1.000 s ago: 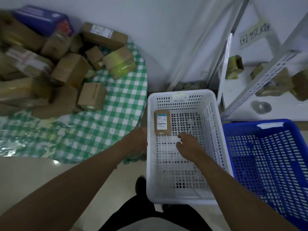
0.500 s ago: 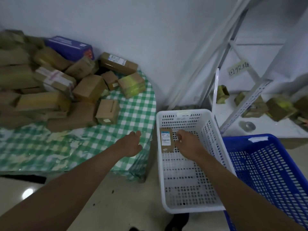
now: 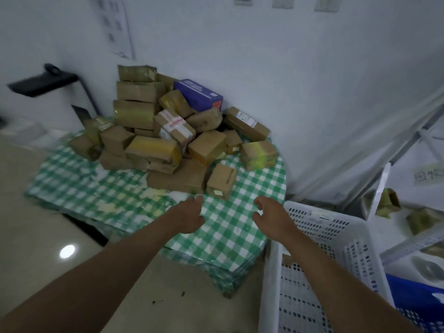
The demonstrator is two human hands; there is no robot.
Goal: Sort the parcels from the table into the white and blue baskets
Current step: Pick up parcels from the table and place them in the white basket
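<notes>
A heap of brown cardboard parcels [image 3: 153, 131] lies on the table with the green checked cloth [image 3: 230, 227]. The nearest one, a small brown box [image 3: 221, 180], stands just beyond my hands. My left hand [image 3: 189, 216] and my right hand [image 3: 270, 216] hover over the cloth, both empty with fingers loosely spread. The white basket [image 3: 336, 227] sits at the right beside the table, my right forearm crossing it. A brown parcel corner [image 3: 287, 260] shows inside it. Only a corner of the blue basket [image 3: 418, 296] shows at the far right.
A blue box [image 3: 198, 93] lies at the back of the heap against the white wall. A white metal shelf rack [image 3: 408, 164] with a few parcels [image 3: 420, 219] and a tape roll [image 3: 430, 269] stands at the right. A black stand [image 3: 43, 82] is at the left.
My view swung up and left from the white basket to the table. My right hand left the parcel in the basket, and both hands moved toward the nearest small box.
</notes>
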